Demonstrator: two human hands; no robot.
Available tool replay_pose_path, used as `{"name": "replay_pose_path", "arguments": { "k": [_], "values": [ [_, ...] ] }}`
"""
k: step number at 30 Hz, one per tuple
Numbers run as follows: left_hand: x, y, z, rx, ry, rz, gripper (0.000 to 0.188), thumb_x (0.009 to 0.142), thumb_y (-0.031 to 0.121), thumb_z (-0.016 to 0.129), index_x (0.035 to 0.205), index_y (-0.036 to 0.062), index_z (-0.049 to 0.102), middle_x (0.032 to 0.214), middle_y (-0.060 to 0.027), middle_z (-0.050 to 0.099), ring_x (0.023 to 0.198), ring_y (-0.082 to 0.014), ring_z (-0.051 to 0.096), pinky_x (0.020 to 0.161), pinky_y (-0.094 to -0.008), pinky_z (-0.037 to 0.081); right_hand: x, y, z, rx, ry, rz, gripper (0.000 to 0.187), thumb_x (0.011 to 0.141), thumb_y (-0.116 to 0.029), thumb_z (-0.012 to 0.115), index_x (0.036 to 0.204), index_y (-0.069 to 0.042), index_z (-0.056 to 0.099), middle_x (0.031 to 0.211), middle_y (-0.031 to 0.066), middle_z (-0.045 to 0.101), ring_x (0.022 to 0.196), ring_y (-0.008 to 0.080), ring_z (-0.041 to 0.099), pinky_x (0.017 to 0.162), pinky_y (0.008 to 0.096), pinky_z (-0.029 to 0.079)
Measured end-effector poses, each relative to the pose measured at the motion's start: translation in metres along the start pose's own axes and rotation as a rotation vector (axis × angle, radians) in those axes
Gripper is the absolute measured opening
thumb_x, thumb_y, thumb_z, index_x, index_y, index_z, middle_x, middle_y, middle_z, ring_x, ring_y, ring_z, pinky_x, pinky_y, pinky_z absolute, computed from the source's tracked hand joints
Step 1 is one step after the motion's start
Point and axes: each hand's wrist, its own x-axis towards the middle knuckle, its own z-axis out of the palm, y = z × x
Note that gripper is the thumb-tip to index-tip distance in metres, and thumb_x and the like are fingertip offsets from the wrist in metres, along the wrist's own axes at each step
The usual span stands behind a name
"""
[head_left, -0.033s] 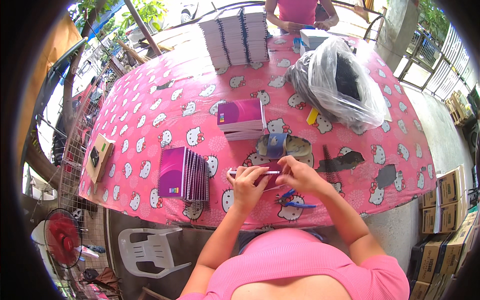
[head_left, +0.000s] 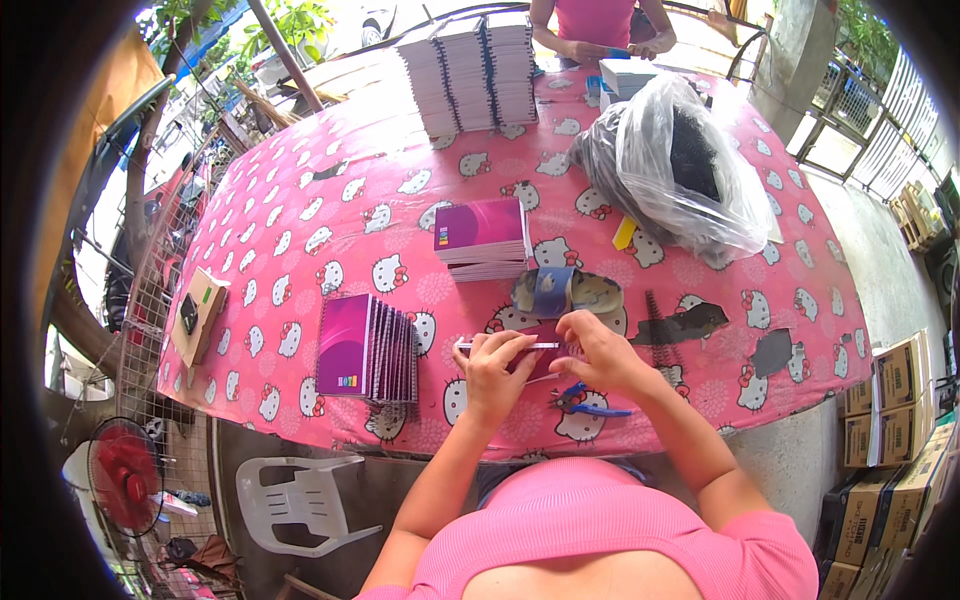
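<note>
Holding one notebook (head_left: 546, 346), two purple stacks (head_left: 482, 225) nearby

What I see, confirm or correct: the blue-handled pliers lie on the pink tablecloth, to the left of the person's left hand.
The side is wrong. In the head view, the blue-handled pliers lie to the right of the left hand. They do lie on the pink tablecloth.
</note>
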Motion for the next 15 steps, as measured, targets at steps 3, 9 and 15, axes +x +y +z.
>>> {"name": "replay_pose_path", "arguments": {
  "k": [3, 9, 15],
  "values": [
    [0.0, -0.002, -0.001, -0.006, 0.01, 0.011, 0.02, 0.073, 0.02, 0.078, 0.093, 0.0189, 0.076, 0.09, 0.0045, 0.068, 0.093, -0.0158, 0.06, 0.094, -0.0462, 0.029, -0.001, -0.006, 0.004, -0.187, 0.127, -0.181, 0.013, 0.084, -0.01, 0.066, 0.095, -0.009, 0.06, 0.085, 0.0078, 0.061, 0.079, 0.0298, 0.063, 0.064, 0.0394, 0.05],
    [0.0, -0.002, -0.001, 0.018, 0.032, 0.037, 0.019, 0.072, 0.021, 0.079, 0.091, 0.0198, 0.076, 0.088, 0.0047, 0.067, 0.09, -0.0153, 0.059, 0.091, -0.0422, 0.03, 0.004, -0.012, 0.009, -0.312, 0.111, -0.143, 0.014, 0.086, -0.019, 0.065, 0.088, -0.008, 0.057, 0.087, 0.0077, 0.057, 0.08, 0.0303, 0.062, 0.062, 0.0433, 0.05],
    [-0.003, -0.006, 0.002, -0.007, 0.057, 0.037, 0.024, 0.072, 0.021, 0.079, 0.096, 0.0178, 0.075, 0.086, 0.004, 0.068, 0.089, -0.0148, 0.059, 0.093, -0.0417, 0.03, 0.001, -0.017, 0.013, -0.327, 0.141, -0.123, 0.015, 0.086, -0.022, 0.065, 0.086, -0.008, 0.058, 0.086, 0.0108, 0.056, 0.087, 0.0304, 0.062, 0.064, 0.0437, 0.05]
  ]
}}
